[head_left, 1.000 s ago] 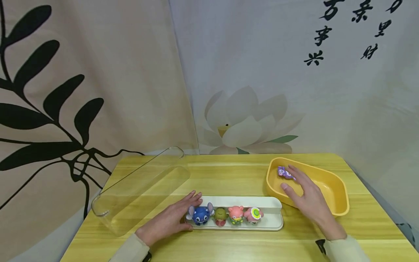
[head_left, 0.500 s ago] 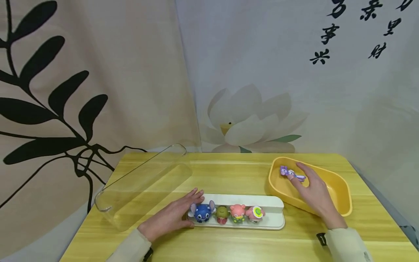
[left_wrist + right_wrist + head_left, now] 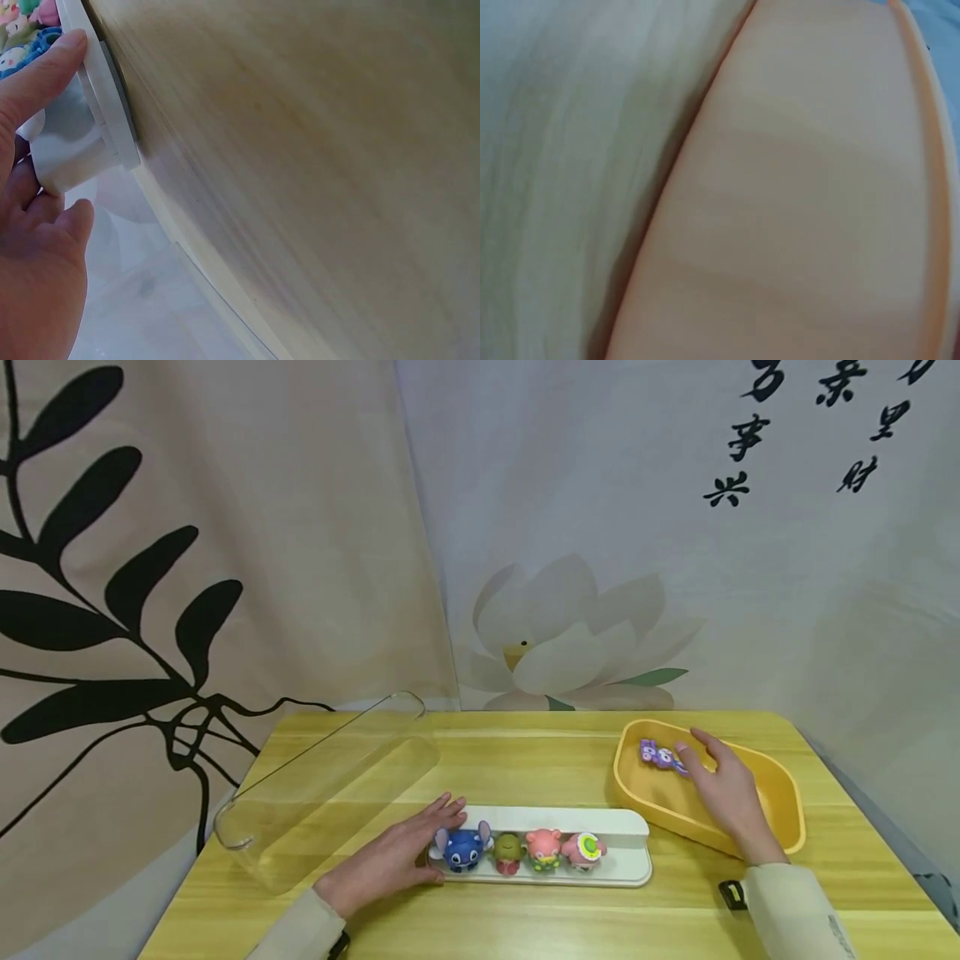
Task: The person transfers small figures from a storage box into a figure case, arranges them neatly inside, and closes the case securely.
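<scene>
At the white display base (image 3: pixel 555 817), my left hand (image 3: pixel 397 864) grips the left end, thumb along the near edge and fingers at the far side. In the left wrist view the thumb (image 3: pixel 56 64) presses on the base's rim. A blue big-eared figurine (image 3: pixel 462 849), a green one (image 3: pixel 508 852), a pink one (image 3: pixel 543 848) and a pink one with a flower-like top (image 3: pixel 584 850) stand in a row on the base. My right hand (image 3: pixel 723 789) hovers over the yellow tray (image 3: pixel 783 802), fingers apart, beside small purple figurines (image 3: pixel 660 756) lying in it.
A long clear plastic cover (image 3: pixel 330 793) lies slanted on the left of the wooden table (image 3: pixel 525 922). Behind the table hangs a curtain (image 3: pixel 600 527) printed with leaves, a lotus and characters. The yellow tray's wall (image 3: pixel 780 187) fills much of the right wrist view.
My right hand has drawn back slightly to the right over the yellow tray, uncovering more of the purple figurines. My left hand stays at the base's left end.
</scene>
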The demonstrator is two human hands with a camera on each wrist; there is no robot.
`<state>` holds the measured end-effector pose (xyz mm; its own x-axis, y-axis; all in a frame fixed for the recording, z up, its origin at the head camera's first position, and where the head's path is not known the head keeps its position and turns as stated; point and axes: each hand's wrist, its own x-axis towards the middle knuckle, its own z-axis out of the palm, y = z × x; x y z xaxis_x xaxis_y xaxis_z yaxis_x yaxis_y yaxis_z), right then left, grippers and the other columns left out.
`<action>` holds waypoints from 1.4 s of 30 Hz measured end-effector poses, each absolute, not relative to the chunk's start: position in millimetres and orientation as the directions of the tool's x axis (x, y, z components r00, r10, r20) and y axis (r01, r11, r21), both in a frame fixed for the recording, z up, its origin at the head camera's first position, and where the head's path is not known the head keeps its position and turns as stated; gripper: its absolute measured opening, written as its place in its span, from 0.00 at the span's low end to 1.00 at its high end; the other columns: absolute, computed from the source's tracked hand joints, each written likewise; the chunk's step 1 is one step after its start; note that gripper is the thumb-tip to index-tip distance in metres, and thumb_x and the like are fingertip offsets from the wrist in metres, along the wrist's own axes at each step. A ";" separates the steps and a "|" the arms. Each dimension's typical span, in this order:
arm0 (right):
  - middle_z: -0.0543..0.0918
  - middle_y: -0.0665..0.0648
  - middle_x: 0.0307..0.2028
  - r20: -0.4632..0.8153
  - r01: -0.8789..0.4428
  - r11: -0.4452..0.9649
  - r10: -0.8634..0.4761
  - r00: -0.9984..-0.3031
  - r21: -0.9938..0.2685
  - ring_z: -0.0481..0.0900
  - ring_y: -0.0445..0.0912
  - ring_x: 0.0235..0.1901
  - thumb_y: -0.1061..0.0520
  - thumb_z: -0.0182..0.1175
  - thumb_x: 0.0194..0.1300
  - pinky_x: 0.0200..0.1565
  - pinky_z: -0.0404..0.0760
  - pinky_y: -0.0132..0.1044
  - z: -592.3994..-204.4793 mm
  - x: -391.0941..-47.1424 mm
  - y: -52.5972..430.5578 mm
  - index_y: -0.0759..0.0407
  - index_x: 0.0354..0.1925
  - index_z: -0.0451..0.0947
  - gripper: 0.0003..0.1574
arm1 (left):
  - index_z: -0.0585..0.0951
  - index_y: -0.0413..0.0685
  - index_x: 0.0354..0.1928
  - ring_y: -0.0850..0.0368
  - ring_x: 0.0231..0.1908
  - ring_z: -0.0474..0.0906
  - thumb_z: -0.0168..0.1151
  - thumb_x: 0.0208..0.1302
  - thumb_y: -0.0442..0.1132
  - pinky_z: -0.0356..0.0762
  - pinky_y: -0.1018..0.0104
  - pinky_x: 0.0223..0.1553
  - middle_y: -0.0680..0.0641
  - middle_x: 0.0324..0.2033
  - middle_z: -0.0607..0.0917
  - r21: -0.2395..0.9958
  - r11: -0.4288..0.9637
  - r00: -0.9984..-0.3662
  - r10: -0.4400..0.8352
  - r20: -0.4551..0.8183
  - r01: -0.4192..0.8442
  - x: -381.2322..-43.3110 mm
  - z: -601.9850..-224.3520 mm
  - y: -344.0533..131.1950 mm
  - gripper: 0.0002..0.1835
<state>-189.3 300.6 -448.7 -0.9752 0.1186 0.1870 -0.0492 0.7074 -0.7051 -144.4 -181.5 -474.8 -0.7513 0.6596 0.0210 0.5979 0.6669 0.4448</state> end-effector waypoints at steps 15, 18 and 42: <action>0.61 0.77 0.66 -0.034 0.097 0.645 0.110 -0.993 -0.758 0.61 0.69 0.64 0.30 0.41 0.71 0.62 0.62 0.63 -449.8 -203.1 308.5 0.72 0.72 0.50 0.54 | 0.62 0.54 0.73 0.56 0.73 0.44 0.73 0.54 0.45 0.61 0.52 0.66 0.55 0.75 0.52 0.429 0.675 -0.752 0.659 0.014 0.600 -144.3 -473.4 -180.3 0.45; 0.60 0.77 0.66 -0.062 0.112 0.646 0.101 -0.993 -0.755 0.60 0.70 0.64 0.28 0.41 0.70 0.62 0.61 0.63 -451.6 -204.1 307.8 0.73 0.72 0.50 0.56 | 0.62 0.55 0.73 0.56 0.73 0.44 0.73 0.54 0.46 0.61 0.52 0.66 0.56 0.75 0.51 0.429 0.680 -0.756 0.655 0.011 0.595 -143.8 -473.5 -180.7 0.46; 0.71 0.80 0.55 -0.121 0.118 0.802 0.058 -0.991 -0.586 0.71 0.69 0.51 0.40 0.52 0.70 0.53 0.71 0.61 -460.8 -216.7 316.2 0.79 0.61 0.64 0.44 | 0.62 0.55 0.73 0.57 0.73 0.44 0.73 0.54 0.45 0.62 0.52 0.66 0.55 0.75 0.51 0.441 0.661 -0.748 0.663 0.035 0.607 -143.7 -473.6 -180.6 0.45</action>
